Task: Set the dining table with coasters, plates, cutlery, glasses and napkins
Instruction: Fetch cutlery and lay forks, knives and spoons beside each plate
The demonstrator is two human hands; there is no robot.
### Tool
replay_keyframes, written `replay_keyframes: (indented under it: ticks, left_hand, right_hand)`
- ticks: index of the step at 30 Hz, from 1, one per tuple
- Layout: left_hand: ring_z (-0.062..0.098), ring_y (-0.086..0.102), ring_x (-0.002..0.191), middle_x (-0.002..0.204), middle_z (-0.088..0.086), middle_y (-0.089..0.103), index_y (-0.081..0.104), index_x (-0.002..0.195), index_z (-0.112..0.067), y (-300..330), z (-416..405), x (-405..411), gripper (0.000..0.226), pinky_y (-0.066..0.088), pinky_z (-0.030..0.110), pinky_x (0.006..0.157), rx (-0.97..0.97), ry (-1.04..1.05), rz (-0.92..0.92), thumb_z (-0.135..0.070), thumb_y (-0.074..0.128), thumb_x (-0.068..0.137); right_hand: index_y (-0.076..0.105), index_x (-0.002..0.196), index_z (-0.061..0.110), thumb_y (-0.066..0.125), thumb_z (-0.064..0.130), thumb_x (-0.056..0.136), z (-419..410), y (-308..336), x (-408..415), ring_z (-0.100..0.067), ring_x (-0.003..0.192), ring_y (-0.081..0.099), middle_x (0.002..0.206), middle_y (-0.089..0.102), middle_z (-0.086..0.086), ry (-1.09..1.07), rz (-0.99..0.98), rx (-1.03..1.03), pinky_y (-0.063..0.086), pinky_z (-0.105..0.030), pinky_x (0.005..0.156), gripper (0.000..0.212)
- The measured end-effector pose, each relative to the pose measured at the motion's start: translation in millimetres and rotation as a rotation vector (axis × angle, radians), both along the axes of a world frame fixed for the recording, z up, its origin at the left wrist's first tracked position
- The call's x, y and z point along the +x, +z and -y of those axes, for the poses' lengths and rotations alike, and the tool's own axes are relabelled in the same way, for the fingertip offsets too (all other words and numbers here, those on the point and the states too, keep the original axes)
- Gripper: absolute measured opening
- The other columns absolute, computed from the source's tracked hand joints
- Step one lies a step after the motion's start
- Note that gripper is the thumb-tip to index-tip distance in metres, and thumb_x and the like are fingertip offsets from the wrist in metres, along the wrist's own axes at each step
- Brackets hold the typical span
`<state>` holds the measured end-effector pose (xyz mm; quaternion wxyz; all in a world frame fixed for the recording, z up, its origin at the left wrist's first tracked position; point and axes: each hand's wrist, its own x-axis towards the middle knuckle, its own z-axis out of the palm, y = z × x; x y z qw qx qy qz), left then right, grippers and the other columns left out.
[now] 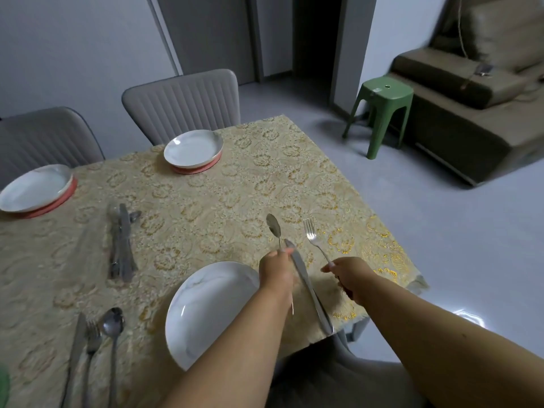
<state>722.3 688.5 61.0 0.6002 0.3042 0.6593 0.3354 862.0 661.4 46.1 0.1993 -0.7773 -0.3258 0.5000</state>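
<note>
My left hand (276, 272) grips a spoon (273, 228) by its handle, bowl pointing away, just right of the near white plate (212, 310). A knife (309, 290) lies on the cloth between my two hands. My right hand (347, 278) pinches a fork (313, 238) by its handle, tines pointing away, above the table's right side. Two more white plates (192, 148) (35, 188) sit on pink coasters (197, 169) at the far side. A bundle of cutlery (122, 240) lies mid-table. A knife, fork and spoon set (94, 343) lies at the near left.
The table wears a gold floral cloth (220, 201). Two grey chairs (182, 104) (44, 136) stand at the far side. A green stool (382, 113) and a brown sofa (471, 98) stand on the floor to the right. A green thing (3, 387) shows at the left edge.
</note>
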Motion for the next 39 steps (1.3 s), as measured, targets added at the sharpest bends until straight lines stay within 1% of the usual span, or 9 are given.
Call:
replay_keyframes:
  ticks: [5, 13, 17, 19, 22, 24, 27, 36, 39]
  left_hand:
    - [0.014, 0.039, 0.056, 0.063, 0.001, 0.046, 0.067, 0.097, -0.020, -1, 2, 1, 0.025, 0.038, 0.029, 0.060, 0.043, 0.024, -0.011, -0.014, 0.043, 0.102]
    - [0.012, 0.036, 0.063, 0.067, -0.008, 0.044, 0.066, 0.119, -0.018, -16, -1, -2, 0.025, 0.035, 0.027, 0.060, 0.048, -0.010, -0.001, -0.018, 0.051, 0.099]
    - [0.012, 0.038, 0.062, 0.068, -0.006, 0.049, 0.067, 0.119, -0.017, -21, -1, -1, 0.025, 0.037, 0.026, 0.061, 0.021, -0.007, 0.010, -0.017, 0.053, 0.098]
    - [0.011, 0.050, 0.066, 0.076, -0.005, 0.059, 0.068, 0.113, -0.016, -21, 0, 1, 0.021, 0.044, 0.024, 0.064, -0.003, 0.009, 0.035, -0.014, 0.056, 0.096]
    - [0.020, 0.062, 0.083, 0.089, 0.003, 0.068, 0.065, 0.086, -0.016, -25, 3, 9, 0.010, 0.051, 0.031, 0.078, -0.036, 0.066, 0.048, -0.006, 0.065, 0.088]
    - [0.025, 0.065, 0.084, 0.085, 0.007, 0.070, 0.063, 0.081, -0.015, -29, 6, 19, 0.014, 0.055, 0.037, 0.079, -0.060, 0.071, 0.071, -0.002, 0.067, 0.084]
    - [0.024, 0.067, 0.077, 0.079, 0.007, 0.072, 0.064, 0.082, -0.013, -28, 11, 31, 0.014, 0.059, 0.040, 0.078, -0.051, 0.017, 0.078, 0.001, 0.066, 0.083]
    - [0.023, 0.068, 0.067, 0.074, 0.008, 0.071, 0.068, 0.069, -0.016, -34, 10, 45, 0.028, 0.060, 0.040, 0.073, 0.001, -0.194, -0.010, 0.006, 0.063, 0.085]
    - [0.019, 0.066, 0.080, 0.087, -0.001, 0.072, 0.072, 0.085, -0.021, -33, 8, 40, 0.009, 0.053, 0.027, 0.072, 0.142, -0.349, -0.379, -0.018, 0.065, 0.089]
  right_hand:
    - [0.071, 0.110, 0.010, 0.063, 0.021, 0.091, 4, -18, 3, -0.017, 0.082, 0.057, 0.106, 0.069, -0.007, 0.069, 0.210, -0.001, 0.049, -0.028, 0.083, 0.024]
    - [0.074, 0.100, 0.012, 0.072, 0.019, 0.083, -1, -24, -2, -0.016, 0.082, 0.060, 0.085, 0.063, 0.001, 0.258, 0.322, -0.079, 0.053, -0.028, 0.080, 0.018]
    - [0.073, 0.091, 0.008, 0.070, 0.024, 0.083, -2, -26, -2, -0.023, 0.082, 0.067, 0.088, 0.070, -0.007, 0.322, 0.455, -0.126, 0.053, -0.029, 0.070, 0.018]
    - [0.064, 0.075, 0.008, 0.067, 0.026, 0.083, -3, -25, -4, -0.022, 0.067, 0.059, 0.072, 0.063, -0.006, 0.282, 0.514, -0.077, 0.046, -0.027, 0.059, 0.020]
    - [0.059, 0.063, 0.007, 0.063, 0.042, 0.088, -10, -17, -11, -0.019, 0.054, 0.045, 0.058, 0.052, -0.006, 0.092, 0.316, 0.145, 0.031, -0.026, 0.052, 0.043]
    - [0.070, 0.071, 0.004, 0.065, 0.037, 0.087, -13, -3, -17, -0.018, 0.056, 0.047, 0.062, 0.059, -0.008, -0.072, -0.007, 0.293, 0.033, -0.025, 0.052, 0.037]
    - [0.070, 0.079, 0.001, 0.068, 0.015, 0.086, -15, 9, -17, -0.013, 0.053, 0.047, 0.061, 0.060, -0.007, -0.174, -0.194, 0.321, 0.036, -0.016, 0.043, 0.016]
    - [0.067, 0.080, 0.008, 0.072, 0.018, 0.084, -28, 2, 8, -0.010, 0.050, 0.043, 0.061, 0.056, -0.004, -0.031, -0.023, 0.128, 0.031, -0.015, 0.038, 0.011]
    - [0.067, 0.079, 0.009, 0.071, 0.020, 0.085, -33, -7, 22, -0.017, 0.057, 0.047, 0.066, 0.058, -0.006, -0.060, 0.064, 0.116, 0.034, -0.023, 0.047, 0.013]
